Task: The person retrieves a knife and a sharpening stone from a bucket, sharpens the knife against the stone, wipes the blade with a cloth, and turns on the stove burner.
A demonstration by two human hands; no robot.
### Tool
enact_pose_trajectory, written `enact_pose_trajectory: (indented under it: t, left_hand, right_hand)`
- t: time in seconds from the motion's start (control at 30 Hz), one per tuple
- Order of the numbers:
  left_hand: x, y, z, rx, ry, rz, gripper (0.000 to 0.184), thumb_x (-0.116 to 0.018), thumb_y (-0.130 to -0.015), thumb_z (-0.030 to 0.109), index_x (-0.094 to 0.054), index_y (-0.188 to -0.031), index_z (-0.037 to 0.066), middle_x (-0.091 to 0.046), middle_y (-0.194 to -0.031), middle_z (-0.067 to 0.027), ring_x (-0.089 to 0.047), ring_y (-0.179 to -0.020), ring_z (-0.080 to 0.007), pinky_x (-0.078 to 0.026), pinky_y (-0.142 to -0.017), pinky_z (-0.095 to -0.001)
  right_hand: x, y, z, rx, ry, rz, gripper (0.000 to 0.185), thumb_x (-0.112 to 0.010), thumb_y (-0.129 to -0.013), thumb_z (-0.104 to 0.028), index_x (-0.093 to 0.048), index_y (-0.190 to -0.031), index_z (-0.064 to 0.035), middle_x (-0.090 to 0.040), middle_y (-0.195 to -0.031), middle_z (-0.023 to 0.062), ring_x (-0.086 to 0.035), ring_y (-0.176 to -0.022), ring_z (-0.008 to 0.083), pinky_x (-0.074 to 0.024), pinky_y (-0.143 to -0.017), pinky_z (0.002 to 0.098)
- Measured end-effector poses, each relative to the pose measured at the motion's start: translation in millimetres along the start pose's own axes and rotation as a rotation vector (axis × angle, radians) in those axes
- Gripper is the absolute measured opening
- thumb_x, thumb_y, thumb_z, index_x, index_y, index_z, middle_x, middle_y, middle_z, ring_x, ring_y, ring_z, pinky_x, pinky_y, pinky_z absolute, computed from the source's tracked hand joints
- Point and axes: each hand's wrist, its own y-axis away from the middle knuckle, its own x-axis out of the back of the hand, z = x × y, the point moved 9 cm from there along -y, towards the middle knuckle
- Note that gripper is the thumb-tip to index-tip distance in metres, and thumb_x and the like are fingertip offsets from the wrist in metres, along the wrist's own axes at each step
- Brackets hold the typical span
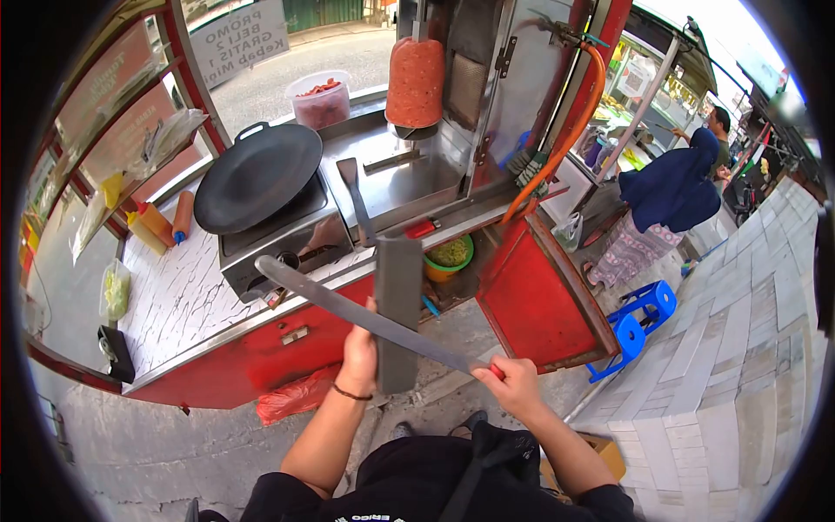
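My left hand [358, 355] is wrapped round a long grey sharpening stone [397, 287], which stands upright in front of me. Its fingers are partly hidden behind the stone and blade. My right hand [511, 385] grips the red handle of a long knife [348, 311]. The blade slants up to the left across the face of the stone, its rounded tip near the stove. Whether the blade presses on the stone or is slightly apart, I cannot tell.
A kebab meat cone [414, 83] hangs on a spit behind a metal tray. Left of it are a black pan [259, 178] on a stove, a spatula [355, 200] and sauce bottles [150, 228]. A red cabinet door [544, 296] hangs open beside blue stools [628, 335]. Two people stand at right.
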Motion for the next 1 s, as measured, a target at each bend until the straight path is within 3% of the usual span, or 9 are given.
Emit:
enact_pose_trajectory:
  t: [0.1,0.2,0.33,0.37,0.6,0.7,0.77,0.9,1.0]
  left_hand:
    - [-23.8,16.5,-30.0,-0.119,-0.541,-0.122,0.045,-0.047,-0.106,0.032,-0.054,-0.135,-0.002,-0.061,-0.129,-0.0057,-0.054,-0.12,-0.0171,-0.037,-0.108,-0.0309]
    - [-63.1,31.8,-19.1,-0.124,-0.422,-0.2,0.053,-0.045,-0.108,0.033,-0.046,-0.146,-0.004,-0.056,-0.141,-0.0068,-0.047,-0.131,-0.0147,-0.032,-0.112,-0.0282]
    - [-2.5,14.4,22.5,-0.172,-0.206,0.001,0.058,-0.044,-0.102,0.056,-0.061,-0.115,0.002,-0.068,-0.097,-0.0122,-0.067,-0.081,-0.0238,-0.057,-0.072,-0.0379]
    - [20.6,17.5,22.5,-0.043,-0.094,-0.066,0.053,-0.046,-0.106,0.04,-0.052,-0.14,0.0,-0.063,-0.125,-0.0057,-0.059,-0.113,-0.0175,-0.044,-0.102,-0.0331]
    - [-50.3,48.6,3.7,-0.256,-0.532,-0.187,0.055,-0.041,-0.107,0.036,-0.049,-0.142,-0.005,-0.059,-0.136,-0.011,-0.054,-0.125,-0.0224,-0.038,-0.11,-0.034]
    - [8.3,29.4,-11.9,-0.078,-0.208,-0.05,0.052,-0.041,-0.106,0.043,-0.057,-0.132,0.0,-0.064,-0.123,-0.0088,-0.059,-0.114,-0.0199,-0.045,-0.1,-0.0339]
    - [-29.5,30.0,17.4,-0.028,-0.049,-0.1,0.06,-0.039,-0.103,0.059,-0.057,-0.122,0.005,-0.064,-0.1,-0.0086,-0.061,-0.082,-0.0188,-0.051,-0.071,-0.0322]
    - [-51.7,30.1,25.0,-0.032,-0.059,-0.196,0.063,-0.037,-0.103,0.057,-0.058,-0.125,0.002,-0.065,-0.104,-0.0087,-0.062,-0.089,-0.0185,-0.051,-0.076,-0.0315]
    - [22.9,19.1,-29.3,-0.203,-0.615,-0.074,0.059,-0.037,-0.105,0.051,-0.053,-0.133,0.001,-0.066,-0.108,-0.0073,-0.064,-0.096,-0.0185,-0.051,-0.082,-0.0301]
  right_hand:
    - [14.9,-41.9,-49.8,0.127,-0.031,0.102,0.048,-0.077,-0.088,-0.033,-0.05,-0.062,-0.0039,-0.041,-0.049,0.0112,-0.042,-0.042,0.0211,-0.0336,-0.044,0.0362]
    - [37.6,-70.3,-67.1,-0.021,-0.155,0.207,0.049,-0.076,-0.088,-0.034,-0.049,-0.061,-0.0044,-0.041,-0.049,0.011,-0.042,-0.042,0.02,-0.0339,-0.045,0.0367]
    - [-2.4,-26.9,-28.6,-0.026,-0.094,0.065,0.049,-0.076,-0.088,-0.037,-0.051,-0.061,-0.0048,-0.044,-0.05,0.0116,-0.044,-0.042,0.0236,-0.0356,-0.045,0.0377]
    - [-10.4,-16.1,-28.3,-0.023,-0.092,0.065,0.049,-0.076,-0.088,-0.037,-0.051,-0.061,-0.0048,-0.044,-0.05,0.0116,-0.044,-0.042,0.0236,-0.0356,-0.045,0.0377]
    - [8.8,-46.6,-95.9,0.202,-0.027,0.242,0.044,-0.077,-0.087,-0.034,-0.054,-0.064,-0.0048,-0.047,-0.053,0.0137,-0.047,-0.045,0.0288,-0.0371,-0.045,0.0381]
    - [19.9,-47.4,-53.9,0.026,-0.097,0.29,0.046,-0.076,-0.088,-0.038,-0.054,-0.065,-0.0047,-0.048,-0.053,0.0136,-0.047,-0.046,0.0286,-0.0372,-0.046,0.038]
    - [-6.1,-26.8,-31.8,-0.073,-0.1,0.11,0.046,-0.074,-0.09,-0.039,-0.054,-0.066,-0.0047,-0.047,-0.053,0.0138,-0.046,-0.046,0.0287,-0.0377,-0.047,0.0385]
    - [-29.5,-3.0,-50.3,0.063,-0.026,0.066,0.046,-0.074,-0.089,-0.043,-0.054,-0.068,-0.0064,-0.054,-0.056,0.0126,-0.054,-0.049,0.0329,-0.0396,-0.048,0.0421]
    - [2.3,-32.7,-80.0,0.101,0.006,0.163,0.046,-0.073,-0.088,-0.044,-0.055,-0.068,-0.0071,-0.056,-0.058,0.0124,-0.057,-0.052,0.0347,-0.0406,-0.048,0.0414]
